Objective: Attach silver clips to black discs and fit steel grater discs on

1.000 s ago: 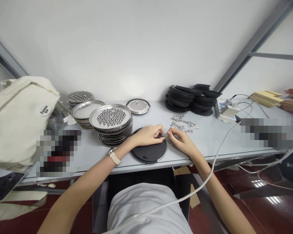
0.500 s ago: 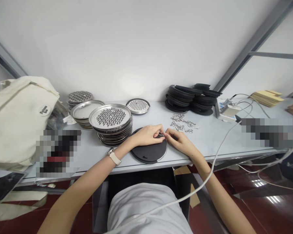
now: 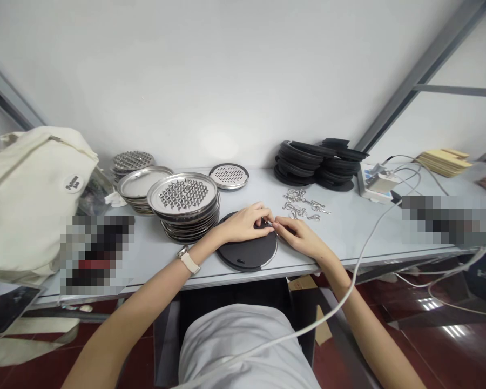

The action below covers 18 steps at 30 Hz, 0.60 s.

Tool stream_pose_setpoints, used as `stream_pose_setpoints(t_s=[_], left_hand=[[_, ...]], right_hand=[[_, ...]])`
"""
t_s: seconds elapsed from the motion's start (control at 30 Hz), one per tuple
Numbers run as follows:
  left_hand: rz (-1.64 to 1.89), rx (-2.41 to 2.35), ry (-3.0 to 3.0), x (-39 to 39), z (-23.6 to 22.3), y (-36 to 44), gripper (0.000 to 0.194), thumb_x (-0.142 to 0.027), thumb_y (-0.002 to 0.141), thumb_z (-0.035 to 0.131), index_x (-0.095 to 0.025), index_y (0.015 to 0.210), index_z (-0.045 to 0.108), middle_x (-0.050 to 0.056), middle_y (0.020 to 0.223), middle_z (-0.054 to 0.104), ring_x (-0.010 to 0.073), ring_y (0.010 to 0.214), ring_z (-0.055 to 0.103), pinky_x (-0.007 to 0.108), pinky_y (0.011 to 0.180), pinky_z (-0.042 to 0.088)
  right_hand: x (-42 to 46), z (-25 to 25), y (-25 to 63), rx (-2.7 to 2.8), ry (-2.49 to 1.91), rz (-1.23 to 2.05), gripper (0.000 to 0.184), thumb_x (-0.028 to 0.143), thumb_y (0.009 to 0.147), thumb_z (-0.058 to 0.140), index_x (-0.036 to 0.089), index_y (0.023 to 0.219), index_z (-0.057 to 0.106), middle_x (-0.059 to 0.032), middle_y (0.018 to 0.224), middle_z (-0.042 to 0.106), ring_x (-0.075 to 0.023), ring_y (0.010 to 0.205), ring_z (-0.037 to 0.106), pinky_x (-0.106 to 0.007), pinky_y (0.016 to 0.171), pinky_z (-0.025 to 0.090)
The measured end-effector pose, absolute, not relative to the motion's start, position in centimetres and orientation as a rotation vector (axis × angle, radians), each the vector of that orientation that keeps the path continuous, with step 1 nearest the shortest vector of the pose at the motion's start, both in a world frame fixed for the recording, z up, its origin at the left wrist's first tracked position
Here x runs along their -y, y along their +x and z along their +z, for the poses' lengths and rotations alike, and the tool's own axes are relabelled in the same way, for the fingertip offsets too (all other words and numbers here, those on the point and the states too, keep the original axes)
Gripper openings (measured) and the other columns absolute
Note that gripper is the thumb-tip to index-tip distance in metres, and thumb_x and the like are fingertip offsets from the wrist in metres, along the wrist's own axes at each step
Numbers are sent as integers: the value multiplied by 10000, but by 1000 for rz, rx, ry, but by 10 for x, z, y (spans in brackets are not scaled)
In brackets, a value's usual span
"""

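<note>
A black round disc (image 3: 247, 251) with a thin metal rim lies flat near the table's front edge. My left hand (image 3: 249, 222) rests over its far part, thumb and forefinger pinched at a small wire clip (image 3: 268, 222). From the right, my right hand (image 3: 297, 235) meets it with thumb and forefinger closed at the same clip, by the disc's right edge. The fingers cover most of the clip. Beyond my right hand lies a loose pile of shiny wire clips (image 3: 302, 204).
Left of the disc stand stacked metal grater plates (image 3: 184, 195) and a stack of round metal plates (image 3: 143, 181). One perforated plate (image 3: 229, 176) lies behind. Black rings (image 3: 299, 162) are piled by the wall. A white cable (image 3: 364, 251) crosses in front of my right forearm.
The fingers of both hands have shifted slightly around the clip. The disc and the piles stay where they were.
</note>
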<state>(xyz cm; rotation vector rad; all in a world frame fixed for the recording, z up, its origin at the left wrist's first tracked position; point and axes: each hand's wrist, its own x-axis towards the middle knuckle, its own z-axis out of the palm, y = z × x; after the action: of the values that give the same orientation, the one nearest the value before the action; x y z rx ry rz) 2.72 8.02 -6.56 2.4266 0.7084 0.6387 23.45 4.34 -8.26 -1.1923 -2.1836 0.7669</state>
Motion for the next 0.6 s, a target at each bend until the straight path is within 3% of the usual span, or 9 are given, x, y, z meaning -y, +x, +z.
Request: stream_pose_setpoints(t_s=[0.33, 0.6], left_hand=[[739, -654, 2393, -84, -69, 29, 128, -210, 809, 634, -166, 928, 621, 2, 835, 563, 108, 715, 535, 239, 691, 441], [730, -643, 2332, -83, -70, 30, 213, -206, 812, 621, -183, 1023, 601, -8, 817, 599, 115, 750, 564, 231, 700, 446]], right_hand=[[-44, -86, 235, 2171, -1210, 755, 377, 432, 969, 377, 182, 699, 457, 25, 622, 426, -125, 600, 401, -255, 574, 317], [-44, -86, 235, 2152, -1226, 750, 383, 461, 956, 401, 174, 719, 492, 22, 623, 423, -123, 599, 380, -249, 559, 313]])
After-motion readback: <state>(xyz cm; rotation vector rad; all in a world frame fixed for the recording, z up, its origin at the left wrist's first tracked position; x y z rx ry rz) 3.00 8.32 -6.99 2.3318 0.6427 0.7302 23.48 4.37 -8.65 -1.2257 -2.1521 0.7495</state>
